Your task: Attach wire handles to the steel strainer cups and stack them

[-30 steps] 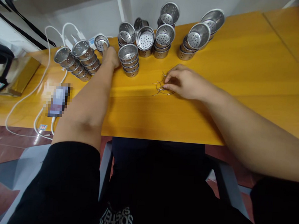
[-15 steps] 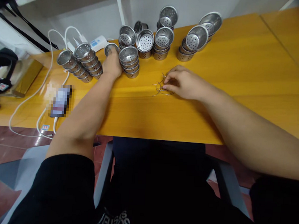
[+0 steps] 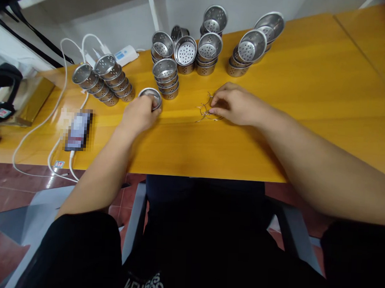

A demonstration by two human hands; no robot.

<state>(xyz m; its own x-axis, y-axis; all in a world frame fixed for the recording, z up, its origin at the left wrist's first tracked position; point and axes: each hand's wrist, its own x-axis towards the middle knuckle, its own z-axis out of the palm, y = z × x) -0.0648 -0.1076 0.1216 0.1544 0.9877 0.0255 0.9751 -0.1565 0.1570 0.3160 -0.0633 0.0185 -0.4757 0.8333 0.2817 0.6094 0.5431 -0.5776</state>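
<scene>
My left hand (image 3: pixel 140 112) grips the rim of a perforated metal cup (image 3: pixel 151 92), with its fingers reaching inside; the hand covers part of the cup. Just behind it stands a stack of similar cups (image 3: pixel 165 76). Further right, my right hand (image 3: pixel 230 104) has its thumb and fingers closed on a thin bent wire piece (image 3: pixel 203 113), a frame of curved wires low over the table. How much of the wire lies under the fingers is hidden.
Two leaning cup stacks (image 3: pixel 107 81) stand left of my left hand. More stacks (image 3: pixel 210 50) line the back, with others (image 3: pixel 251 48) to the right. A phone (image 3: pixel 79 130) with white cables (image 3: pixel 53 154), a power strip (image 3: pixel 126 55) and a cardboard box (image 3: pixel 36 101) occupy the left side.
My left hand has drawn the metal cup toward me, out from beside the stack. My right hand stays at the wire piece, nearly unmoved.
</scene>
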